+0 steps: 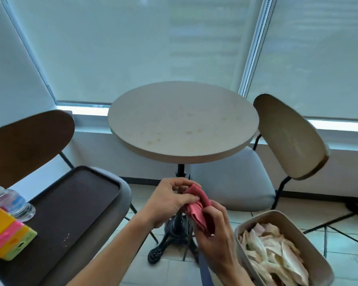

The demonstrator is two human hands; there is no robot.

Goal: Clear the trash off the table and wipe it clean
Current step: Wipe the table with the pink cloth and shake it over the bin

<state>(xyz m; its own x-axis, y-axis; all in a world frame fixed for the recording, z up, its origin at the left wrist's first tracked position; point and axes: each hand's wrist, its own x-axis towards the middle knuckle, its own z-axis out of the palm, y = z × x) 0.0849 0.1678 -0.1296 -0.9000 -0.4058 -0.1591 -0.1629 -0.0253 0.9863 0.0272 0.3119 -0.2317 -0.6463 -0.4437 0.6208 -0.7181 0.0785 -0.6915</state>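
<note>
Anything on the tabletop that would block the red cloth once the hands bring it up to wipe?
Nothing visible does. The round table shows only faint stains. Both hands, left hand and right hand, hold the red cloth below and in front of its near edge.

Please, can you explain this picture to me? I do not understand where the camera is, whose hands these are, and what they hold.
There is one picture, from a camera worn on a person's head, looking forward and down. No machine is here. The left hand and right hand together hold a folded pink cloth in front of the round table, which shows faint stains. On the left, a dark tray rests on a chair and carries a water bottle and coloured boxes. On the right, a bin holds crumpled paper.
</note>
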